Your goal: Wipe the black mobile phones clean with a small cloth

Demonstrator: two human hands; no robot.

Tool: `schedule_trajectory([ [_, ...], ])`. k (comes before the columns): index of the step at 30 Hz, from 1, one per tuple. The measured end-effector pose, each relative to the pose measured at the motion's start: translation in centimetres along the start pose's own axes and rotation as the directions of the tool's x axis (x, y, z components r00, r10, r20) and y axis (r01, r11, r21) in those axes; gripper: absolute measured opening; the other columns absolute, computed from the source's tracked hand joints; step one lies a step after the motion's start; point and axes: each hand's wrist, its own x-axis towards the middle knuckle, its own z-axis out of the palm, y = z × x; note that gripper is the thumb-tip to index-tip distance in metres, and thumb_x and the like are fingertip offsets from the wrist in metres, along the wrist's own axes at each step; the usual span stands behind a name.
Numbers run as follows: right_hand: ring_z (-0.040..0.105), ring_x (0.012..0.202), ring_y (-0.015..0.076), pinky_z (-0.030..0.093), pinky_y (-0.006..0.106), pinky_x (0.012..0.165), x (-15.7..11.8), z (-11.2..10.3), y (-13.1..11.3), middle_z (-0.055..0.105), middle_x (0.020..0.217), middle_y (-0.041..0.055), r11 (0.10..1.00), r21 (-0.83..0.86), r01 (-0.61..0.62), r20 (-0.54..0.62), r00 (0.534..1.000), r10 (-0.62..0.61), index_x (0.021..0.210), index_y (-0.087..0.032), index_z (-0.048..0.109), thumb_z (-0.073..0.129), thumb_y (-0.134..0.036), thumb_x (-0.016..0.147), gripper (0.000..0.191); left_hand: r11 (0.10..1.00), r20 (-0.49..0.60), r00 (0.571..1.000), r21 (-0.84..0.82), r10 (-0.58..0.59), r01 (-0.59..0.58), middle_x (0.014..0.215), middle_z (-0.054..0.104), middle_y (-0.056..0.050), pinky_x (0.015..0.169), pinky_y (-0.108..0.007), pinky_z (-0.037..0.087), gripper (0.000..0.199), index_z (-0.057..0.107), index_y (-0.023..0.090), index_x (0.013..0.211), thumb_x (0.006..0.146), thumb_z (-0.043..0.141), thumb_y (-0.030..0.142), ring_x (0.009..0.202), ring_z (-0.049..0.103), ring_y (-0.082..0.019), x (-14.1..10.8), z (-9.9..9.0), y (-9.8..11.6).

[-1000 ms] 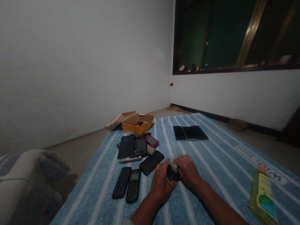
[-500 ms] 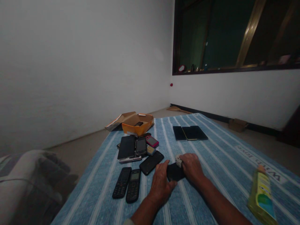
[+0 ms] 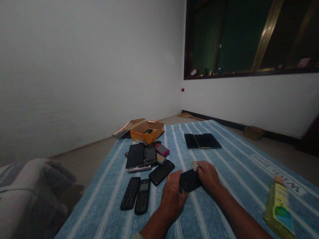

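A black smartphone lies on the striped cloth between my hands. My left hand grips its left end, thumb at the near edge and fingers at the far one. Pinched in my right hand is a crumpled whitish cloth, at the phone's far right corner. Just left of my left hand lies another black phone. Two keypad phones, one beside the other, rest nearer me. Beyond them is a pile of phones, with a dark tablet-like device and a pink phone.
An open orange box with a phone inside stands at the far left. Several dark flat devices lie side by side at the far right. A bottle of yellow liquid lies at the right. Grey fabric is at the lower left.
My right hand has moved slightly right with the whitish cloth, uncovering more of the phone's surface. My left hand still holds the phone's left end.
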Motion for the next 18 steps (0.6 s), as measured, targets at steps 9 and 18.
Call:
schedule_trajectory([
  [9, 0.065, 0.082, 0.0198, 0.047, 0.029, 0.075, 0.1, -0.1, 0.0, 0.071, 0.089, 0.0063, 0.948, 0.305, -0.092, -0.094, 0.988, 0.126, 0.091, -0.018, 0.073, 0.043, -0.021, 0.087, 0.030, 1.000, -0.003, 1.000, 0.024, -0.010, 0.010, 0.142, 0.052, -0.019, 0.110, -0.055, 0.040, 0.077, 0.037, 0.012, 0.144, 0.070, 0.056, 0.009, 0.134, 0.047, -0.033, -0.2, 0.3, -0.3],
  [18, 0.060, 0.085, 0.0211, 0.042, 0.032, 0.081, -0.2, -0.3, -1.0, 0.068, 0.085, 0.0070, 0.962, 0.232, 0.145, -0.126, 0.985, -0.118, 0.096, -0.018, 0.071, 0.042, -0.014, 0.087, 0.030, 0.999, -0.004, 0.999, -0.038, 0.032, -0.032, 0.144, 0.048, -0.017, 0.112, -0.057, 0.037, 0.072, 0.031, 0.018, 0.147, 0.078, 0.051, 0.006, 0.137, 0.043, -0.030, 0.0, 0.1, -0.4],
])
